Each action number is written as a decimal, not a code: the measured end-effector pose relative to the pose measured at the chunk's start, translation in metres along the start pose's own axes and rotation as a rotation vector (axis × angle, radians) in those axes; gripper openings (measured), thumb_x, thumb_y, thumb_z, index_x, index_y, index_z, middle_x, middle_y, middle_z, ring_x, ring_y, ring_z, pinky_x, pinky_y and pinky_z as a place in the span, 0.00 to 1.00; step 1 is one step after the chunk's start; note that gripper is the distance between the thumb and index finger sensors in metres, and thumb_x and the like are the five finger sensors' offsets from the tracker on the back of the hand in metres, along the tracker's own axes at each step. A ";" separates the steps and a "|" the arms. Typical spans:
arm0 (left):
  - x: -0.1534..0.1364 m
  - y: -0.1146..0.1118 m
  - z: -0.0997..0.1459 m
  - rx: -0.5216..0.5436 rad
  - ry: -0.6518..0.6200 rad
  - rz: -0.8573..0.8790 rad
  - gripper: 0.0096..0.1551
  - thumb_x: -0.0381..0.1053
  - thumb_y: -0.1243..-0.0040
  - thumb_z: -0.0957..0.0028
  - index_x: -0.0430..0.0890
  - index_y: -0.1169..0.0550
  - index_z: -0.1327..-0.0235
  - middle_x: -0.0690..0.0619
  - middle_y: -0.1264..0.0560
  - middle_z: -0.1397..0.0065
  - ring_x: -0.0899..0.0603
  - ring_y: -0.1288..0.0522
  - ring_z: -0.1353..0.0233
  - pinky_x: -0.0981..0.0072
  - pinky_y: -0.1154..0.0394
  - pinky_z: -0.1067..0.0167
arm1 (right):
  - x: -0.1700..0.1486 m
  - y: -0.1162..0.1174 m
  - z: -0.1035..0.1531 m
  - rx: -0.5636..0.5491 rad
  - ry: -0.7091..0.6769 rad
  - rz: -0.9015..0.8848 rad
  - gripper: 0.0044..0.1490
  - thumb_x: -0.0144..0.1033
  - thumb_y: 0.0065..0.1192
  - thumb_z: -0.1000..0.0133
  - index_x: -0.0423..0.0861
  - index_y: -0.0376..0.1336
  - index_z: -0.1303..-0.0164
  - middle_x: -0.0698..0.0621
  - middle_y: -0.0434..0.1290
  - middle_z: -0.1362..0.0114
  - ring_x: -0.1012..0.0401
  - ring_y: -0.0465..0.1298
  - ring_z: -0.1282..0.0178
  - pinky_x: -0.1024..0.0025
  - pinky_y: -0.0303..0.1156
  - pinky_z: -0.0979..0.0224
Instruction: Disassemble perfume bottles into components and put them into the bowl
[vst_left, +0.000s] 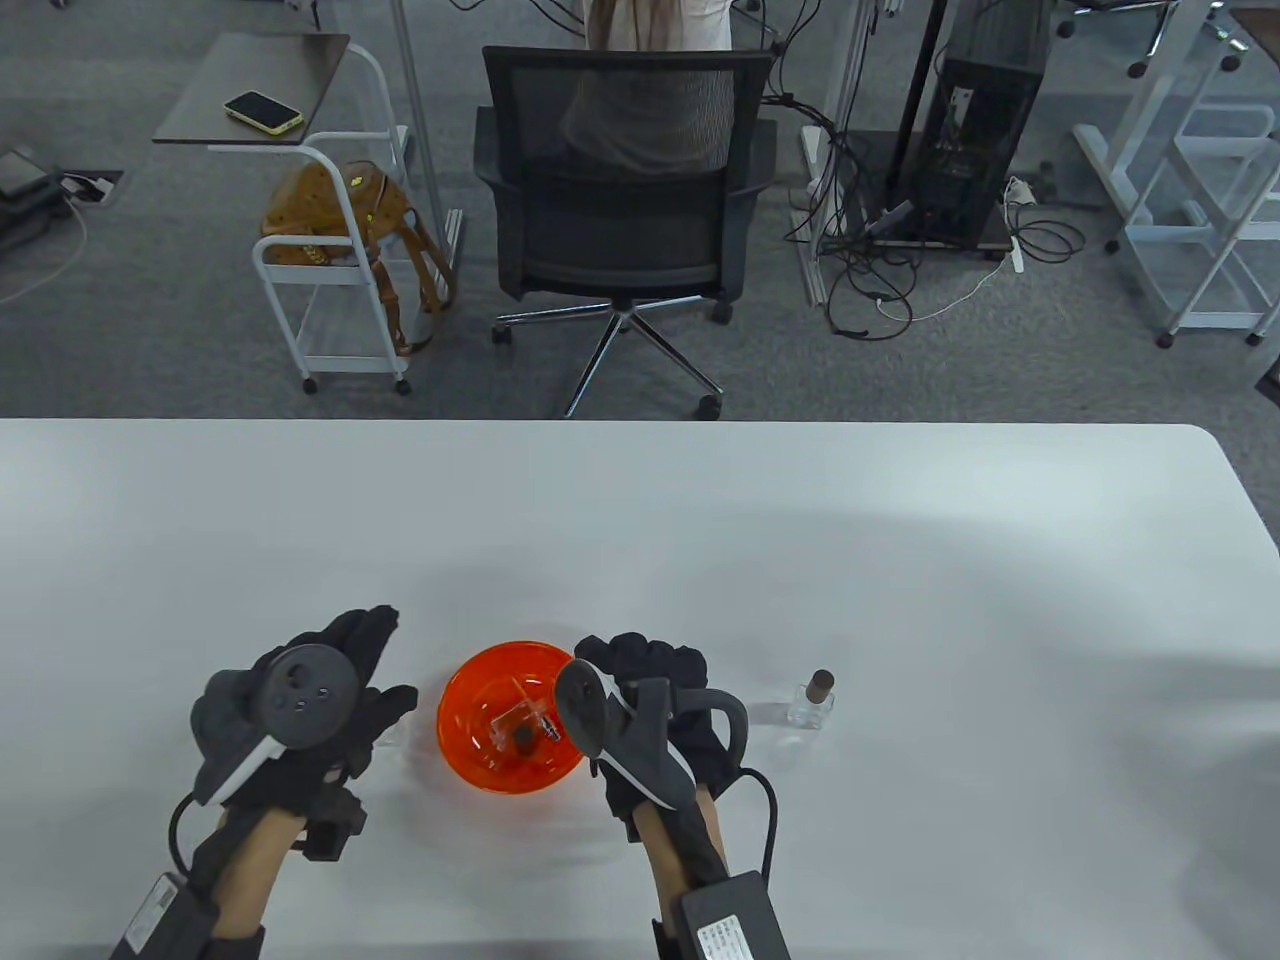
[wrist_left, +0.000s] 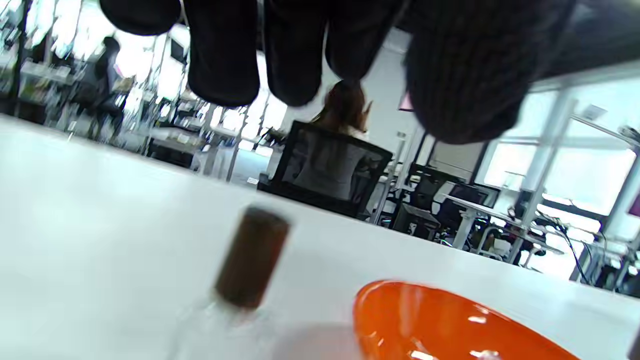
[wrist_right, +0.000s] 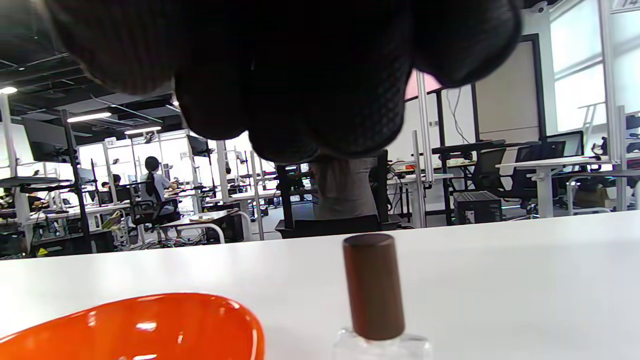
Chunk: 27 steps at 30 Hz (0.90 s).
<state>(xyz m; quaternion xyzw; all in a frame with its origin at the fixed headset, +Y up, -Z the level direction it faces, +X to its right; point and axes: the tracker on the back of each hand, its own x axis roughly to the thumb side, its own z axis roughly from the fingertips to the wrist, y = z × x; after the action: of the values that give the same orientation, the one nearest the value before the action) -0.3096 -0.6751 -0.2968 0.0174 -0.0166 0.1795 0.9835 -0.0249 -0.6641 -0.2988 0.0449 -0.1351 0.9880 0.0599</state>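
Capped bottle (vst_left: 812, 702) upright, cap up, right of bowl (vst_left: 470, 745). Left grip (vst_left: 330, 690) loose, empty; right grip (vst_left: 650, 665) curled, empty.

Gloved fingers (wrist_left: 225, 55) of left hand (wrist_left: 320, 45) hang from top edge, loosely spread, holding nothing. Below them, blurred clear bottle (wrist_left: 220, 325) with brown cap (wrist_left: 252, 257) stands on white table (wrist_left: 75, 225), cap tilted in frame. Orange bowl (wrist_left: 450, 325) just right of bottle, rim only partly visible. Behind bottle, beyond table's far edge, black mesh chair (wrist_left: 330, 170) with seated person (wrist_left: 345, 107).
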 end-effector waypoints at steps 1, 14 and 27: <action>-0.007 -0.004 0.000 -0.027 0.018 0.023 0.57 0.66 0.29 0.61 0.47 0.35 0.18 0.40 0.32 0.16 0.29 0.28 0.24 0.30 0.40 0.29 | 0.002 0.001 0.001 0.002 -0.006 0.002 0.29 0.56 0.63 0.57 0.59 0.74 0.47 0.58 0.83 0.41 0.64 0.86 0.53 0.49 0.75 0.33; -0.059 -0.073 -0.024 -0.254 0.123 0.049 0.41 0.59 0.24 0.62 0.56 0.22 0.31 0.51 0.18 0.28 0.37 0.22 0.32 0.35 0.34 0.32 | 0.023 0.013 0.005 0.050 -0.069 0.035 0.29 0.56 0.63 0.57 0.59 0.73 0.46 0.58 0.83 0.41 0.65 0.86 0.52 0.49 0.75 0.33; 0.005 -0.018 0.001 -0.011 -0.148 0.172 0.31 0.57 0.26 0.58 0.53 0.18 0.39 0.50 0.12 0.36 0.39 0.14 0.39 0.37 0.28 0.37 | 0.035 0.004 0.010 0.018 -0.110 -0.088 0.31 0.57 0.62 0.57 0.60 0.71 0.44 0.59 0.82 0.39 0.65 0.86 0.50 0.50 0.75 0.32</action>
<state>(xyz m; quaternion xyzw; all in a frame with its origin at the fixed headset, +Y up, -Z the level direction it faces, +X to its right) -0.2984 -0.6902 -0.2960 0.0236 -0.0916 0.2614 0.9606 -0.0593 -0.6672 -0.2862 0.1055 -0.1271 0.9816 0.0952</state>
